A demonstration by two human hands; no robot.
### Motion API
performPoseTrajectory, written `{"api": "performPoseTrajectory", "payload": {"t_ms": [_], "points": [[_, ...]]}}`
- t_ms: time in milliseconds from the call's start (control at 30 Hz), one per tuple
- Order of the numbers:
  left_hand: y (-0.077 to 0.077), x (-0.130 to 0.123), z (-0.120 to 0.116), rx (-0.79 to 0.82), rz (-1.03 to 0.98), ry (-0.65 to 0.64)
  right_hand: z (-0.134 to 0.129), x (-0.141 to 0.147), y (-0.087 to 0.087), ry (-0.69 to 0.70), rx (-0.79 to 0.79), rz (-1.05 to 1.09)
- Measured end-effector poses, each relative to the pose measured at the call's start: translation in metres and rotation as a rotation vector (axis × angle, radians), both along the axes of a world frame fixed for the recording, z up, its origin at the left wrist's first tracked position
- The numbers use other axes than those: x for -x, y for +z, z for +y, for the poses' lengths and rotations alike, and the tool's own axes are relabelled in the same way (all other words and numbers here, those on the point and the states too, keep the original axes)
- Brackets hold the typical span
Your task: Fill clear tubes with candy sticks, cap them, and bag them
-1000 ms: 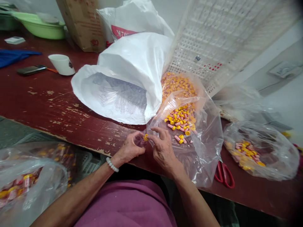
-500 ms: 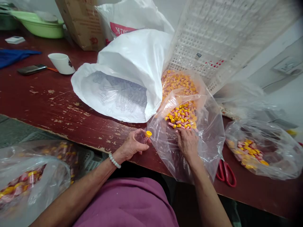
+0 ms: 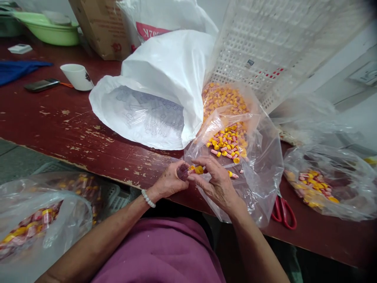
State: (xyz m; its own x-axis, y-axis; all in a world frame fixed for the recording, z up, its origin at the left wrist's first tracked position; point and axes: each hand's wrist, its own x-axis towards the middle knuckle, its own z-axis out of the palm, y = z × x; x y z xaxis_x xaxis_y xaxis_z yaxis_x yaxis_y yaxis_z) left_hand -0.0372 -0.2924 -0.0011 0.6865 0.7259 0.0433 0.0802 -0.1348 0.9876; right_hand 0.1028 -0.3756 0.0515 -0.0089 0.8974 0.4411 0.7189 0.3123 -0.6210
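My left hand is wrapped round a clear tube above the table's front edge. Close on its right, my right hand pinches a yellow-capped piece at the tube's mouth. Behind my right hand, a clear plastic bag lies open with many yellow and pink-patterned pieces in it. A white sack to the left of that bag opens toward me and holds clear tubes.
Red-handled scissors and another bag of pieces lie right. A white crate leans behind. Left are a cup, a phone and a green basin. Below left is a bag of filled tubes.
My right hand has moved left from the pile in the clear bag to my left hand, bringing a yellow-capped piece to the tube.
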Motion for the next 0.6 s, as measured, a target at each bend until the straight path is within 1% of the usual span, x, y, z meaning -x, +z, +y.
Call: {"api": "performPoseTrajectory", "payload": {"t_ms": [67, 133, 233, 333, 400, 467, 533, 600], "points": [[0.0, -0.001, 0.0, 0.033, -0.014, 0.002, -0.001, -0.003, 0.0, -0.079, -0.035, 0.027], [0.0, -0.002, -0.001, 0.099, -0.019, 0.015, -0.002, -0.005, -0.002, -0.145, -0.056, 0.049], [-0.001, -0.002, -0.002, 0.221, -0.006, 0.033, -0.005, -0.004, -0.011, -0.197, -0.066, 0.037], [-0.004, -0.001, -0.003, 0.257, -0.004, 0.029, -0.007, 0.007, -0.023, -0.174, -0.085, -0.1], [-0.006, 0.0, -0.003, 0.217, -0.012, 0.009, -0.008, 0.016, -0.028, -0.135, -0.068, -0.217], [-0.006, 0.0, -0.002, 0.171, -0.006, -0.009, -0.008, 0.017, -0.029, -0.109, -0.025, -0.265], [-0.006, 0.0, 0.0, 0.174, 0.012, 0.007, -0.008, 0.005, -0.029, -0.143, -0.009, -0.231], [-0.006, 0.001, 0.003, 0.235, 0.026, 0.056, -0.009, -0.021, -0.032, -0.279, -0.034, -0.214]]}}
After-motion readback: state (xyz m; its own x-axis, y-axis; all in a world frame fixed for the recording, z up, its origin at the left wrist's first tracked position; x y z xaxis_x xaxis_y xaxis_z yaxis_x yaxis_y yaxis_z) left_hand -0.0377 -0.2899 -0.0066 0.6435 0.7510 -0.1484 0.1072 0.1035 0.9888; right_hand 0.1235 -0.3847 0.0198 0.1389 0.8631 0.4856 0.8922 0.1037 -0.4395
